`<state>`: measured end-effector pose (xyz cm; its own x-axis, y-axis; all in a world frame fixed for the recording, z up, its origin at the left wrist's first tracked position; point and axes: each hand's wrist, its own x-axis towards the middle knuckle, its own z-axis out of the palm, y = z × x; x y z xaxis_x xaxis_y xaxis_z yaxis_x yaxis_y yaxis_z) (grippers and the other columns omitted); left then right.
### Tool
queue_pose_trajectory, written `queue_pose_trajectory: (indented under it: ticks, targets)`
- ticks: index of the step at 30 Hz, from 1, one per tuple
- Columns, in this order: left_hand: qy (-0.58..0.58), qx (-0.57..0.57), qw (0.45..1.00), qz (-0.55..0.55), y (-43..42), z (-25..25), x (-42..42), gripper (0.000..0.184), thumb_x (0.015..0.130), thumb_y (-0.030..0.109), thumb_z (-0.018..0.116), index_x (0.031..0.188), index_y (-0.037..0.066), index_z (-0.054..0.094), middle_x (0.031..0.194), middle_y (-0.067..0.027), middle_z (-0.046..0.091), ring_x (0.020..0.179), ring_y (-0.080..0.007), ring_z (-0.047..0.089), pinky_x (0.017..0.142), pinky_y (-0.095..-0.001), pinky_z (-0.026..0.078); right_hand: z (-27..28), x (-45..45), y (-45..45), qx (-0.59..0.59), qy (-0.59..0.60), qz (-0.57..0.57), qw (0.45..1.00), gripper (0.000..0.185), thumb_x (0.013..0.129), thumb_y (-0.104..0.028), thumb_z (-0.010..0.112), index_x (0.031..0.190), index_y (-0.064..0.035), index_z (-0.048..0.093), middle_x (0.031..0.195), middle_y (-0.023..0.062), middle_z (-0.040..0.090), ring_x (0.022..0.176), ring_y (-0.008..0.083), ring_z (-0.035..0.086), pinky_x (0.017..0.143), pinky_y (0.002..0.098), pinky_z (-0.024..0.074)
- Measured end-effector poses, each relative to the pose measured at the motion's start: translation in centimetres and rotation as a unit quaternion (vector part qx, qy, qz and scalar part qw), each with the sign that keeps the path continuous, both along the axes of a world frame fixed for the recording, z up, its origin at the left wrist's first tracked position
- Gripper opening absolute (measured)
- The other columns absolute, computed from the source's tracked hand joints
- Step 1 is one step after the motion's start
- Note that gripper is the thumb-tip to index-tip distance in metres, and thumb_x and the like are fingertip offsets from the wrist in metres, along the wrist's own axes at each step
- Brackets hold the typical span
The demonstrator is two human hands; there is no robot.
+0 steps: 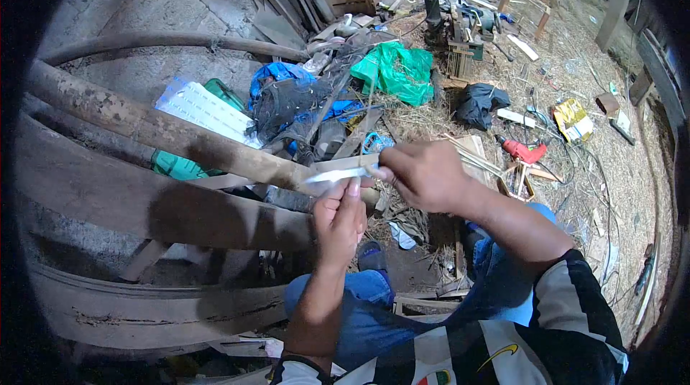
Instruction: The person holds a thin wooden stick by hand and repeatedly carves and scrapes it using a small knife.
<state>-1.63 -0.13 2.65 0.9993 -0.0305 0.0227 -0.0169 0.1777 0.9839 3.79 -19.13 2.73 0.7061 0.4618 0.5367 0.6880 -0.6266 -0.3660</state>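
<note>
My right hand (430, 175) is closed in a fist, with a pale, blurred knife blade (334, 174) pointing left from it. The knife's handle is hidden inside the fingers. Just below the blade, my left hand (341, 221) is raised with its thumb and fingers pinched together. Between the two hands shows a thin light-brown strip of wood (369, 169), its lower end at the left fingertips. How much of it lies behind the fingers cannot be seen. Blade and left thumb are very close; whether they touch is unclear.
A thick wooden pole (172, 130) and a wide plank (165, 205) run along the left. Ahead lie a green plastic bag (395, 72), a black bag (480, 105) and white printed sheets (205, 112). A red power drill (520, 149) lies at right among cables and wood scraps.
</note>
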Motion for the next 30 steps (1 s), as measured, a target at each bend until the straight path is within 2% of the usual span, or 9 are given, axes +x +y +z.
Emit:
queue_pose_trajectory:
  ticks: [2, 4, 8, 9, 13, 16, 19, 25, 30]
  targets:
    - [0.032, -0.039, 0.999, -0.019, -0.2, -0.2, -0.2, 0.027, 0.104, 0.021, 0.052, 0.105, -0.003, 0.064, 0.049, 0.0055, 0.035, 0.036, -0.0037, 0.029, 0.034, -0.0217, 0.026, -0.3, 0.7, -0.3, 0.008, -0.017, 0.002, 1.0, 0.022, 0.095, -0.035, 0.057, 0.092, -0.0135, 0.06, 0.073, 0.0084, 0.065, 0.064, 0.0325, 0.067, 0.05, 0.0482, 0.0496]
    - [0.024, -0.054, 0.998, -0.028, -0.2, -0.2, -0.6, 0.028, 0.104, 0.022, 0.051, 0.106, -0.003, 0.063, 0.048, 0.005, 0.036, 0.035, -0.0041, 0.029, 0.033, -0.0222, 0.026, 0.2, 2.0, -1.0, 0.03, 0.019, -0.095, 0.995, 0.02, 0.093, -0.034, 0.059, 0.092, -0.0141, 0.059, 0.073, 0.0081, 0.065, 0.064, 0.0326, 0.067, 0.05, 0.0485, 0.0497]
    - [0.065, -0.127, 0.989, -0.038, -0.2, -0.2, -0.2, 0.028, 0.105, 0.021, 0.05, 0.106, -0.004, 0.062, 0.048, 0.0043, 0.037, 0.033, -0.0048, 0.028, 0.032, -0.0222, 0.027, -0.5, 0.6, -0.1, 0.041, 0.013, -0.012, 0.999, 0.026, 0.097, -0.033, 0.058, 0.085, -0.0104, 0.057, 0.069, 0.0131, 0.059, 0.066, 0.0366, 0.063, 0.055, 0.0487, 0.0469]
    - [0.08, -0.165, 0.982, -0.046, -0.1, -0.3, -0.2, 0.028, 0.105, 0.021, 0.05, 0.106, -0.004, 0.062, 0.047, 0.004, 0.037, 0.033, -0.005, 0.028, 0.032, -0.0222, 0.027, -0.1, 0.4, -0.3, 0.006, 0.001, 0.001, 1.0, 0.023, 0.094, -0.035, 0.057, 0.091, -0.0127, 0.059, 0.074, 0.0105, 0.065, 0.065, 0.0358, 0.066, 0.051, 0.049, 0.0499]
    - [0.077, -0.2, 0.975, -0.065, -0.1, -0.2, -0.3, 0.026, 0.104, 0.021, 0.053, 0.107, -0.003, 0.063, 0.05, 0.0065, 0.037, 0.037, -0.0026, 0.03, 0.036, -0.0217, 0.026, 0.4, 2.3, -1.3, 0.024, 0.037, -0.067, 0.997, 0.024, 0.093, -0.036, 0.058, 0.09, -0.0131, 0.058, 0.073, 0.0101, 0.064, 0.064, 0.0352, 0.066, 0.05, 0.0501, 0.0486]
    - [0.071, -0.132, 0.988, -0.024, -0.4, -0.3, -0.1, 0.025, 0.102, 0.02, 0.056, 0.104, -0.003, 0.066, 0.051, 0.0066, 0.039, 0.037, -0.0024, 0.03, 0.036, -0.0214, 0.025, 0.0, 0.6, -0.5, -0.006, 0.026, 0.005, 1.0, 0.026, 0.096, -0.036, 0.055, 0.088, -0.0122, 0.058, 0.074, 0.0102, 0.065, 0.064, 0.0359, 0.065, 0.051, 0.0495, 0.0489]
    - [0.023, -0.022, 0.999, 0.031, -0.4, -0.5, -0.2, 0.024, 0.1, 0.015, 0.06, 0.108, -0.007, 0.067, 0.05, 0.0036, 0.045, 0.036, -0.0023, 0.032, 0.034, -0.0205, 0.027, -0.1, 1.6, -0.9, 0.021, 0.034, -0.022, 0.999, 0.024, 0.095, -0.035, 0.056, 0.09, -0.0124, 0.059, 0.074, 0.0095, 0.065, 0.063, 0.0359, 0.065, 0.051, 0.0496, 0.0489]
    - [-0.004, -0.01, 0.998, 0.061, -0.5, -0.9, -0.2, 0.024, 0.099, 0.015, 0.062, 0.106, -0.008, 0.068, 0.061, -0.0013, 0.059, 0.038, -0.0021, 0.036, 0.035, -0.0203, 0.028, -0.6, 1.1, -0.1, 0.037, 0.008, -0.03, 0.999, 0.022, 0.092, -0.034, 0.061, 0.093, -0.0122, 0.059, 0.073, 0.0108, 0.066, 0.064, 0.0348, 0.066, 0.052, 0.0488, 0.0499]
    - [-0.007, -0.007, 0.998, 0.064, -0.8, -0.7, -0.3, 0.022, 0.101, 0.016, 0.06, 0.104, -0.003, 0.071, 0.058, 0.0056, 0.052, 0.042, 0.0003, 0.037, 0.038, -0.0202, 0.027, 0.1, 0.1, 0.1, 0.011, 0.006, 0.011, 1.0, 0.021, 0.091, -0.03, 0.063, 0.086, -0.0104, 0.057, 0.072, 0.0123, 0.062, 0.066, 0.0363, 0.064, 0.055, 0.0484, 0.0466]
